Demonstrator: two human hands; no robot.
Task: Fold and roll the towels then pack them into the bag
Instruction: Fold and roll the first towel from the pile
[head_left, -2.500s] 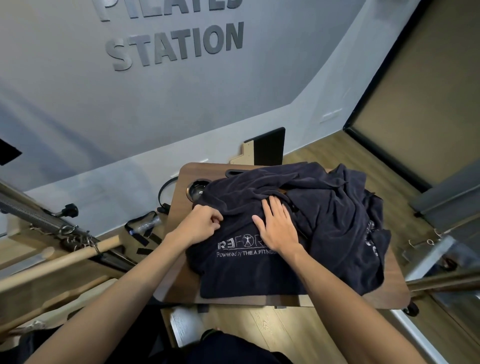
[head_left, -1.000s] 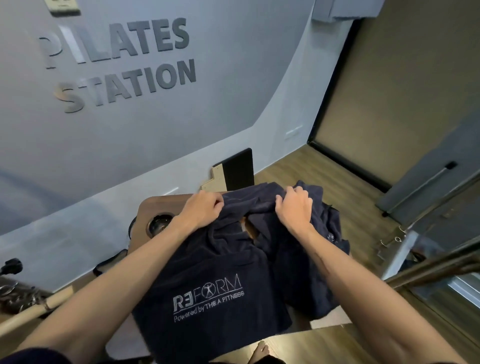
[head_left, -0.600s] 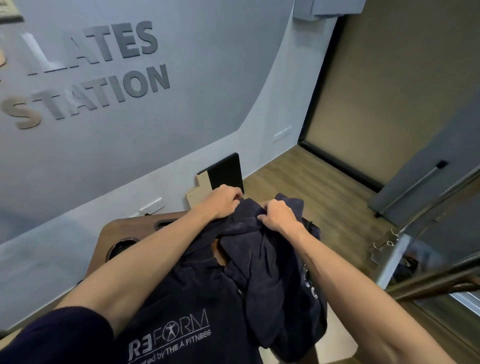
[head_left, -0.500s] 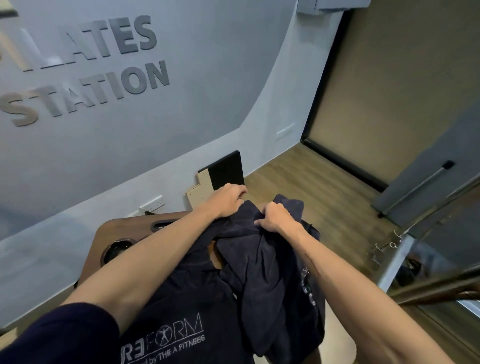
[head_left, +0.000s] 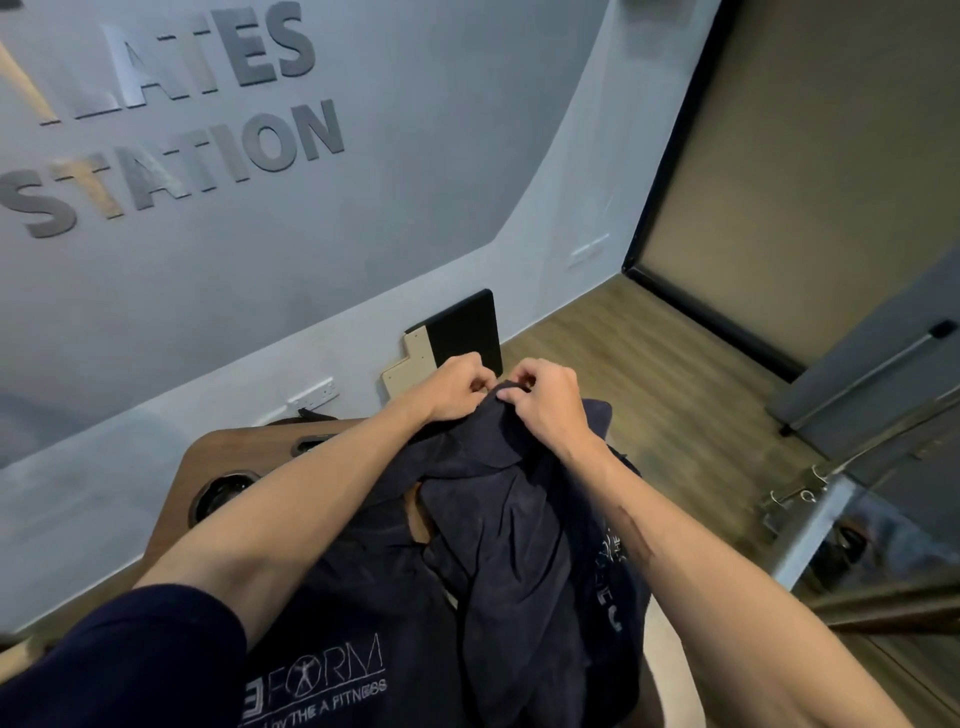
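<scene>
A dark navy towel (head_left: 498, 545) hangs bunched from both my hands above a brown wooden table (head_left: 208, 457). My left hand (head_left: 457, 387) and my right hand (head_left: 545, 402) pinch its top edge side by side, lifted in front of me. A second navy towel (head_left: 332, 670) with white "REFORM" lettering lies below, under my left forearm. No bag is in view.
The table has a round cup hole (head_left: 223, 491) at its left end. A black and beige board (head_left: 452, 338) leans on the grey wall with "PILATES STATION" lettering. Metal frame parts (head_left: 810, 493) stand on the wooden floor to the right.
Both hands went from pressing the towel flat on the table to grasping its far edge and lifting it. The hands have drawn close together and the view has tilted up.
</scene>
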